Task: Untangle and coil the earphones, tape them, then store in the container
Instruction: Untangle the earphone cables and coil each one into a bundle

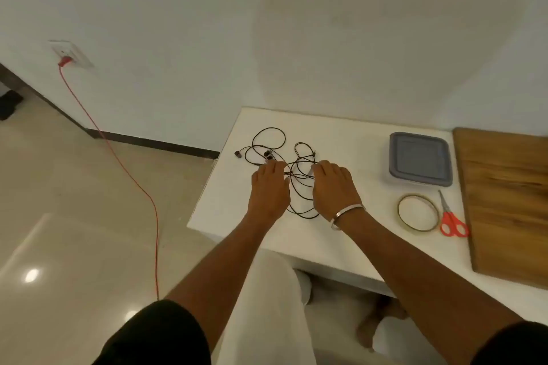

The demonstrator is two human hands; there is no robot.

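Black and thin, the earphones [284,163] lie in loose tangled loops on the white table [341,139], which I take as the landmark here. They are on the left part of its top, with the buds and a small dark end piece toward the left edge. Both hands are over the tangle. The left hand [271,190] is palm down with its fingertips at the cable near the buds. The right hand [333,187], with a metal bracelet [347,213] on the wrist, has its fingertips at the crossing loops. I think the hands are on the two sides of the tangle so that each can take one part and pull the loops apart, so this looks like the very start of the untangling.

The other things wait on the right part of the table, probably in the order of use: the container [419,158] with a grey lid near the back, and in front of it the tape roll [418,212] and the red-handled scissors [452,221]. A wooden board [504,201] lies at the right end of the table.

The fingertips are seen from behind, so I cannot tell if either hand pinches the cable or only touches it. Where the cable passes under the hands is hidden, and the plug end is hard to make out.
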